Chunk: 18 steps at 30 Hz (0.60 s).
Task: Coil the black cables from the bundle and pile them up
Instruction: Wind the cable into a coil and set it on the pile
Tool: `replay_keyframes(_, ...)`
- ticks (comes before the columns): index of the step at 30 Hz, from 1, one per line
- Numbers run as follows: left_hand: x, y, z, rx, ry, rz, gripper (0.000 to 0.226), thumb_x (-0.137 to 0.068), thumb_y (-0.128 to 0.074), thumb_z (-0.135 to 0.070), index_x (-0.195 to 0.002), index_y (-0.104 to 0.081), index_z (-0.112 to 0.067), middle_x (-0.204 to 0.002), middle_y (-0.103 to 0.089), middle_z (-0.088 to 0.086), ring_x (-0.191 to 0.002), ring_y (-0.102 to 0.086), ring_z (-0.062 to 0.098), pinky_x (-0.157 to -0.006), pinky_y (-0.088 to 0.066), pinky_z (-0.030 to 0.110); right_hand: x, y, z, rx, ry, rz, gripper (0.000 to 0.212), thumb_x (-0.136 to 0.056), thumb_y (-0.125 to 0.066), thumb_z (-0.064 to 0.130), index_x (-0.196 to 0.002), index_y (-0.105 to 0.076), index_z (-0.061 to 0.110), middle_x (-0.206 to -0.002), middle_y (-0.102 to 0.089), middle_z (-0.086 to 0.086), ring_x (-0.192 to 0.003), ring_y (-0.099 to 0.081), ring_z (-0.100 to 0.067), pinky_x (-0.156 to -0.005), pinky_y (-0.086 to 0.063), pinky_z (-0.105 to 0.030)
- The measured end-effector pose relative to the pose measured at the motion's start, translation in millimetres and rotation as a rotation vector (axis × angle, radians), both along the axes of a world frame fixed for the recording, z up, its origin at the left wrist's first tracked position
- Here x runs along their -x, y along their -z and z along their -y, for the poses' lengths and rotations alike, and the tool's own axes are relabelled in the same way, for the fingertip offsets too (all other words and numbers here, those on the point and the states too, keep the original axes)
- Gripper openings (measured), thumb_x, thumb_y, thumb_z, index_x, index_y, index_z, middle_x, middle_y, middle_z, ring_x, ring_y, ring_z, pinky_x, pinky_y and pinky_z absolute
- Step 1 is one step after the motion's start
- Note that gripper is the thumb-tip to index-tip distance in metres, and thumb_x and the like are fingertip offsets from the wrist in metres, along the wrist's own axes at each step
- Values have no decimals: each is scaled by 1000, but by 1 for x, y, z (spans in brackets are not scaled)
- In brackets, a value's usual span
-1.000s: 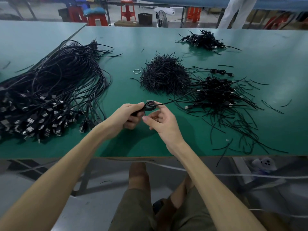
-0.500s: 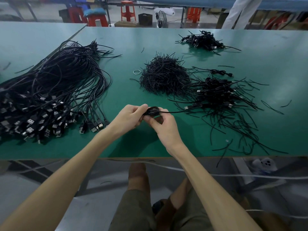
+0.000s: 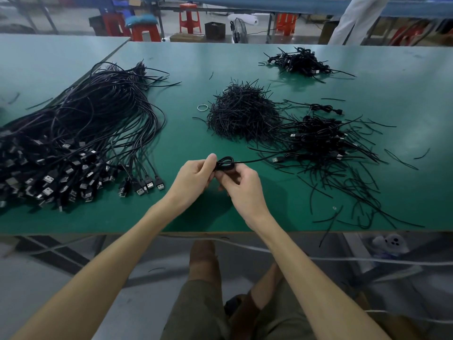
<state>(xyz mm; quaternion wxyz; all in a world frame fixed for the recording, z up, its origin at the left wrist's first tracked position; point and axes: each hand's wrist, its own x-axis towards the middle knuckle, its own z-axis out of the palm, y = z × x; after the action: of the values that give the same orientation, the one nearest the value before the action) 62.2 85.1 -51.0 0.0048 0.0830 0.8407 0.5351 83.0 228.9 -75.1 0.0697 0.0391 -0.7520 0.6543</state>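
- Small black coil (image 3: 224,163) of a few loops, held in the air just over the table (image 3: 404,94), near its front edge and about midway along
- At the loops' left side, left hand (image 3: 193,179) clamped on the coil, thumb on top, fingers curled beneath
- From below and the right, right hand (image 3: 241,186) pinching the same loops, fingers curled round them, back of the hand to the camera
- Both hands close together, meeting at the coil
- Free end of the cable running straight right from the loops towards a plug (image 3: 278,159) at the fringe of the pile
- Right of the hands, pile (image 3: 318,141) of coiled cables on the table, silver-tipped plugs poking out
- Loose ties (image 3: 353,192) scattered round the pile and down to the front edge, one hanging over it
- Across the table's left side, bundle (image 3: 73,143) of long uncoiled cables, plugs massed at the near end, a few fanned out towards the left hand but well apart from it
- Beyond the hands, mid-table, heap (image 3: 242,114) of short black ties, touching the pile's left fringe
- Pale ring (image 3: 203,107) just left of the heap
- Lone cable (image 3: 321,107), coiled, lying behind the pile
- Smaller far pile (image 3: 299,61) at the table's back, well apart from the rest
- Past the table: red stools (image 3: 188,17), a fan (image 3: 237,30) on the floor, a person in white (image 3: 355,18) at upper right, partly out of frame
- Below the table edge: olive shorts (image 3: 196,310) and bare knees
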Motion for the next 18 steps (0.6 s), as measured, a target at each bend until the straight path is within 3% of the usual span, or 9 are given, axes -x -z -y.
replay_keyframes(5, -5, 1, -3, 77, 0, -98, 60, -108, -37, -47, -70, -46, -2, -57, -42, -1, -53, -35, 17, -55, -30, 35, -2, -2, -2, 92, 40, 34, 6, -93, -72, 16, -91, -74, 11, -78, -74, 3, -67, -63, -7, -66, -46, -26)
replay_keyframes(9, -7, 3, -4, 211, -17, -178, 60, -107, -36, -53, -68, -46, -7, -63, -47, 1, -53, -42, 18, -54, -36, 34, -2, -2, -2, 120, 102, 52, 13, -89, -74, 23, -82, -70, 13, -70, -70, 3, -66, -62, -12, -64, -50, -36)
replay_keyframes(12, -6, 3, -3, 278, -29, -207, 53, -106, -38, -49, -69, -52, -14, -81, -51, 3, -69, -51, 15, -63, -41, 33, -2, -1, -3, 113, 123, 56, 14, -89, -72, 20, -81, -68, 9, -69, -69, -3, -66, -61, -17, -66, -53, -46)
replay_keyframes(14, -5, 0, -3, 270, -21, -216, 38, -107, -42, -41, -84, -63, -21, -82, -56, -3, -68, -55, 10, -64, -42, 28, -2, -1, -3, 115, 113, 56, 11, -89, -71, 17, -81, -68, 10, -69, -68, -2, -65, -61, -17, -67, -53, -45)
replay_keyframes(15, -5, -2, -3, 252, -13, -203, 29, -107, -44, -37, -101, -68, -22, -83, -60, -7, -65, -59, 9, -63, -46, 25, -2, -2, -3, 115, 102, 53, 11, -89, -70, 15, -80, -67, 10, -69, -68, 0, -65, -61, -16, -66, -53, -43)
replay_keyframes(16, -6, -4, -2, 244, -5, -194, 27, -107, -46, -33, -116, -68, -21, -83, -63, -10, -62, -62, 8, -61, -48, 20, -2, -2, -4, 117, 92, 50, 11, -90, -69, 12, -79, -66, 11, -69, -66, 1, -65, -61, -16, -65, -51, -41)
replay_keyframes(18, -9, -8, 0, 245, 23, -202, 28, -106, -50, -28, -129, -64, -21, -76, -67, -10, -60, -64, 7, -60, -47, 15, -3, -2, -5, 123, 71, 37, 13, -90, -67, 8, -78, -64, 11, -67, -64, 2, -64, -59, -14, -64, -49, -36)
